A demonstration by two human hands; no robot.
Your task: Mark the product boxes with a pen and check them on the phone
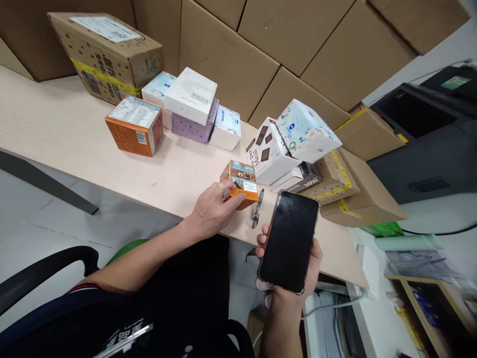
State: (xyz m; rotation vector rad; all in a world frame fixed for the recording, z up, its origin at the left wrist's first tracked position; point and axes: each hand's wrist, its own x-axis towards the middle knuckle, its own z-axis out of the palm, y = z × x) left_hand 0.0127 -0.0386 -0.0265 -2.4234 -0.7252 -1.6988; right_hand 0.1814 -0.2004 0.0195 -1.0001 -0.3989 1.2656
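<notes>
Left hand [212, 209], half-curled, grips orange box [244, 180], likely steadying it; right hand [312, 266] wraps phone [288, 241] (screen dark), supporting it; pen [258, 209] between.

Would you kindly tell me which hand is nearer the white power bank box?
The left hand, on the near side of the power bank box; the right hand, holding a phone, is farther away to the right.

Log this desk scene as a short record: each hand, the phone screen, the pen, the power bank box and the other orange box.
Left hand: touching the nearer orange box
Right hand: holding a smartphone
Phone screen: dark
Pen: on the table, beside that box
Power bank box: atop a purple box
Other orange box: left of the purple one
</notes>
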